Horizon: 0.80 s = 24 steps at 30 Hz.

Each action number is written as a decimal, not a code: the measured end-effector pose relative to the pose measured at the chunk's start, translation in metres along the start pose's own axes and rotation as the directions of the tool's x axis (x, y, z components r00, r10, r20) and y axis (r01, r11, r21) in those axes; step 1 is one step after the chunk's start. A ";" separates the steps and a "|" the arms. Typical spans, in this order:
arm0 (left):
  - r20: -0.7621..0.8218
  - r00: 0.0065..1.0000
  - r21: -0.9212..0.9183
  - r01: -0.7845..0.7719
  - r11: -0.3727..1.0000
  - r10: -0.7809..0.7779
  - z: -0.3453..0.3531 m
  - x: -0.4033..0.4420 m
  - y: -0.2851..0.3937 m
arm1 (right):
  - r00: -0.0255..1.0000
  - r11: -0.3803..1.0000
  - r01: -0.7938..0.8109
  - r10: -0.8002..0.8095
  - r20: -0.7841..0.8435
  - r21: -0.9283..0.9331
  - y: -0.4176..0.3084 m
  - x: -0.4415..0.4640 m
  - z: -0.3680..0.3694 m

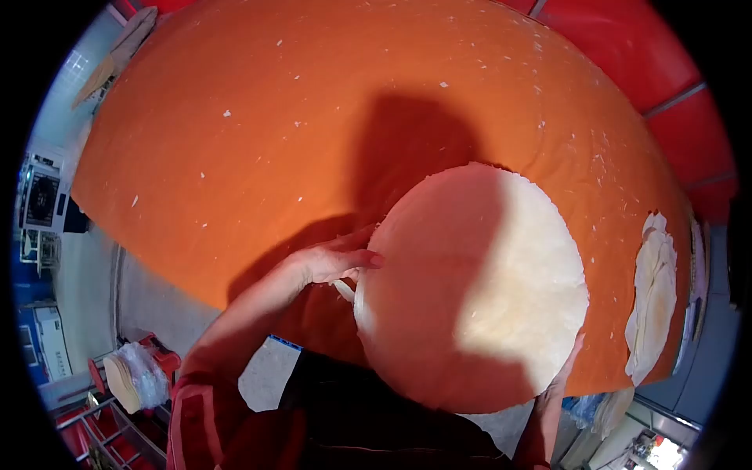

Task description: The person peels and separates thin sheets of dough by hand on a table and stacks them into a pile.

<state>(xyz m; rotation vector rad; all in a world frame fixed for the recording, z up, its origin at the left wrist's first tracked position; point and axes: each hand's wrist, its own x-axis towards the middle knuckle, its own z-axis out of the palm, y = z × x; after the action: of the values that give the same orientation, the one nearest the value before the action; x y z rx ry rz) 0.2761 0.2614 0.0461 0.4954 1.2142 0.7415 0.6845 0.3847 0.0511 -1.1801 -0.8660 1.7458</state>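
A large, round, pale flatbread-like sheet (470, 290) is held up over the near edge of the orange-covered table (258, 149). My left hand (341, 262) grips its left edge, the thumb on top and the other fingers largely hidden underneath. On the lower right edge is my right hand (565, 372), mostly hidden behind the sheet, with its fingers out of sight. A shadow falls across the left part of the sheet. Small white flakes lie scattered over the orange cloth.
A stack of thin pale sheets (652, 298) lies at the table's right edge. At the lower left, a plastic-wrapped bundle (139, 376) stands on a red seat. A white appliance (43, 196) is at the far left. Red panels (627, 47) border the table at upper right.
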 end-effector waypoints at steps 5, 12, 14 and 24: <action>0.131 0.989 -0.162 -0.043 0.986 0.064 0.005 0.007 -0.001 | 0.976 0.967 -0.219 0.218 0.018 0.134 -0.014 0.019 -0.003; 0.223 0.975 -0.141 0.048 0.989 -0.015 0.007 -0.013 -0.016 | 0.987 0.995 -0.101 0.100 -0.129 -0.005 -0.014 0.015 0.026; 0.231 0.971 -0.047 0.082 0.996 -0.069 0.011 -0.016 -0.005 | 1.000 0.995 -0.013 0.011 -0.019 -0.099 -0.011 0.017 0.018; 0.018 0.918 0.126 -0.396 0.910 0.397 0.026 -0.012 -0.049 | 0.996 0.995 -0.038 0.031 -0.079 -0.092 -0.016 0.005 0.032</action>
<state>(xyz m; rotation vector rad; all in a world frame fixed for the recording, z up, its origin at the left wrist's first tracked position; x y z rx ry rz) 0.3111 0.2210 0.0275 0.8639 1.1858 1.0143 0.6579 0.3933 0.0734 -1.3223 -0.8944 1.6909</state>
